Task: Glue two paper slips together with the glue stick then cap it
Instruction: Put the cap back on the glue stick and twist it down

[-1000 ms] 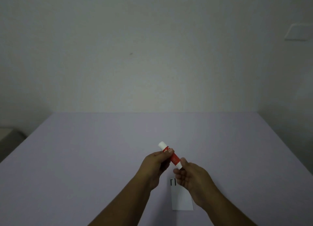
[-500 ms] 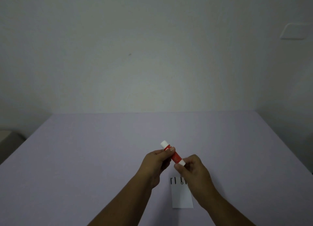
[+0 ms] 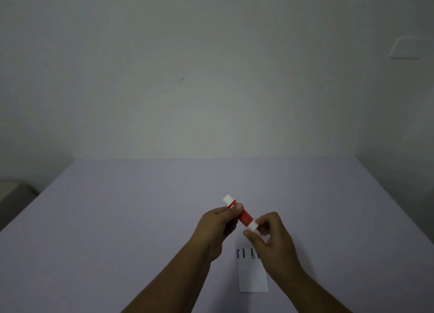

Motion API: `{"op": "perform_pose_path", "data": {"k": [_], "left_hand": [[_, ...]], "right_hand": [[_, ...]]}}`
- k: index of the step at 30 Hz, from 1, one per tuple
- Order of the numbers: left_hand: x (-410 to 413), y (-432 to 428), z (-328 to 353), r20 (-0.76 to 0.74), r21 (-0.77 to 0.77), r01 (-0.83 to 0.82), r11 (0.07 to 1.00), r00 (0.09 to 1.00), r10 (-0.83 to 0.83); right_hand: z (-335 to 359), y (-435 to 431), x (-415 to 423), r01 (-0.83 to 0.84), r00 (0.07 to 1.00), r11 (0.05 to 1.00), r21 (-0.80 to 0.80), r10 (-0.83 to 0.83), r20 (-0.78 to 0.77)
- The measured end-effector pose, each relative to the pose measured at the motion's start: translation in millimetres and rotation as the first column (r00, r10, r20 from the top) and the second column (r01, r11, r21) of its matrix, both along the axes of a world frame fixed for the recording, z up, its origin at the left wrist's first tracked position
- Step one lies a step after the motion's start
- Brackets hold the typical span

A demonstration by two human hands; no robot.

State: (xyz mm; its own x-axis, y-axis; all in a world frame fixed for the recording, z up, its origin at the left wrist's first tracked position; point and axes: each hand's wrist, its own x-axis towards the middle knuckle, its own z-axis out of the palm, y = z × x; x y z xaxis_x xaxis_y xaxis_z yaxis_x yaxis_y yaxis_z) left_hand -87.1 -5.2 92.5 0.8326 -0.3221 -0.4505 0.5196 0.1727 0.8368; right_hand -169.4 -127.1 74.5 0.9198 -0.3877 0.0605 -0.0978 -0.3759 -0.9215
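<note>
Head view: left hand [image 3: 219, 221] gripped the glue stick [image 3: 239, 213] mid-barrel above the surface [image 3: 117, 219]; right hand [image 3: 270, 234] fingers [image 3: 249, 234] pinched its near white end. Paper slip [image 3: 252, 275] lay below. Likely uncapping or twisting; next needs a steady counter-hold.

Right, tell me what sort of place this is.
Probably a plain indoor room set up as a workspace: a bare pale wall, a wide lavender tabletop, and a wall plate like a switch.
</note>
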Motion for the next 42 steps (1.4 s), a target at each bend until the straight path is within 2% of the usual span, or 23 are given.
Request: {"op": "perform_pose_path", "data": {"k": [2, 3, 4, 5, 7, 9, 11, 13, 15, 17, 20, 22, 23, 25, 27, 28, 29, 32, 34, 36, 39, 40, 42], "left_hand": [[0.3, 0.3, 0.1, 0.003, -0.008, 0.011, 1.0, 1.0, -0.011], [0.3, 0.5, 0.2, 0.003, -0.009, 0.014, 1.0, 1.0, -0.014], [0.3, 0.6, 0.2, 0.003, -0.006, 0.015, 1.0, 1.0, -0.015], [0.1, 0.5, -0.4, 0.005, 0.0, 0.015, 1.0, 1.0, -0.015], [-0.7, -0.4, -1.9, 0.009, 0.008, 0.01, 1.0, 1.0, -0.01], [-1.4, -1.6, -2.7, 0.007, 0.017, 0.003, 1.0, 1.0, -0.003], [-2.0, -1.8, -3.0, 0.0, 0.018, 0.0, 1.0, 1.0, 0.0], [-1.8, -0.7, -3.5, 0.003, 0.009, 0.006, 1.0, 1.0, -0.006], [-1.8, 1.2, -3.0, 0.006, 0.009, 0.003, 1.0, 1.0, -0.003], [-1.8, 2.2, -3.5, 0.012, 0.017, 0.001, 1.0, 1.0, -0.001], [-4.4, 2.8, -3.1, 0.019, 0.021, 0.006, 1.0, 1.0, -0.006], [-5.9, 3.9, -3.9, 0.02, 0.027, 0.004, 1.0, 1.0, -0.005], [-6.2, 4.7, -4.1, 0.022, 0.025, 0.006, 1.0, 1.0, -0.006], [-6.1, 6.4, -3.7, 0.024, 0.014, 0.008, 1.0, 1.0, -0.008], [-5.9, 8.0, -3.2, 0.022, 0.011, 0.007, 1.0, 1.0, -0.008], [-6.4, 8.6, -3.2, 0.022, 0.013, 0.008, 1.0, 1.0, -0.008], [-6.7, 8.8, -3.3, 0.026, 0.016, 0.009, 1.0, 1.0, -0.01], [-7.7, 7.9, -4.2, 0.031, 0.025, 0.01, 1.0, 0.999, -0.011], [-7.6, 7.5, -4.5, 0.02, 0.033, 0.002, 0.999, 1.0, -0.003], [-6.2, 8.7, -4.7, 0.017, 0.029, -0.01, 1.0, 1.0, 0.009], [-4.2, 11.5, -5.6, 0.012, 0.027, -0.014, 1.0, 1.0, 0.014], [-4.2, 11.6, -6.2, 0.012, 0.03, -0.015, 0.999, 1.0, 0.014], [-4.6, 10.8, -7.2, 0.015, 0.035, -0.022, 0.999, 1.0, 0.021]], "right_hand": [[8.5, 1.2, 2.3, -0.022, 0.991, 0.925, 0.38, 0.07, -0.113], [10.4, 1.0, 4.0, 0.003, 0.98, 0.799, 0.601, 0.116, -0.159], [12.3, -0.1, 4.0, 0.057, 0.972, 0.696, 0.716, 0.126, -0.2], [11.7, -1.0, 4.7, 0.08, 0.971, 0.667, 0.741, 0.116, -0.209], [7.6, 0.9, 3.1, 0.024, 0.99, 0.82, 0.571, 0.059, -0.125], [-0.6, 0.6, 1.1, -0.005, 1.0, 0.981, 0.193, 0.01, -0.024], [-5.6, -0.7, 0.6, 0.008, 1.0, 0.998, -0.056, -0.007, 0.017], [-3.5, -0.8, 1.3, -0.024, 0.999, 0.995, 0.097, 0.028, -0.04], [0.6, 0.1, 2.6, -0.017, 0.989, 0.861, 0.508, 0.091, -0.12], [0.2, -1.5, 1.5, 0.022, 0.988, 0.76, 0.65, 0.083, -0.131], [-3.1, -0.3, -3.1, -0.011, 1.0, 0.946, 0.323, 0.011, 0.0], [-7.6, 0.3, -3.6, 0.001, 0.999, 0.999, 0.039, -0.003, 0.044], [-8.6, 1.2, -3.2, 0.005, 0.999, 1.0, -0.011, -0.005, 0.032], [-3.6, 3.2, -1.3, -0.022, 0.998, 0.987, 0.161, 0.031, -0.055], [-1.2, 4.2, 0.7, -0.026, 0.986, 0.864, 0.503, 0.105, -0.128], [-2.1, 3.9, 0.5, -0.015, 0.984, 0.817, 0.577, 0.113, -0.135], [-2.3, 4.5, -0.2, -0.024, 0.986, 0.823, 0.567, 0.114, -0.124], [-7.0, 6.9, -1.8, -0.027, 0.999, 0.978, 0.207, 0.035, -0.031], [-9.8, 8.6, -1.1, -0.006, 1.0, 0.998, 0.055, 0.007, -0.012], [-6.5, 10.6, 1.3, -0.016, 0.998, 0.985, 0.173, 0.027, -0.06], [-0.1, 10.7, 3.8, 0.031, 0.985, 0.804, 0.593, 0.077, -0.156], [-0.2, 9.8, 3.2, 0.04, 0.984, 0.785, 0.619, 0.075, -0.159], [-1.2, 10.1, 0.7, 0.012, 0.992, 0.864, 0.503, 0.052, -0.114]]}}
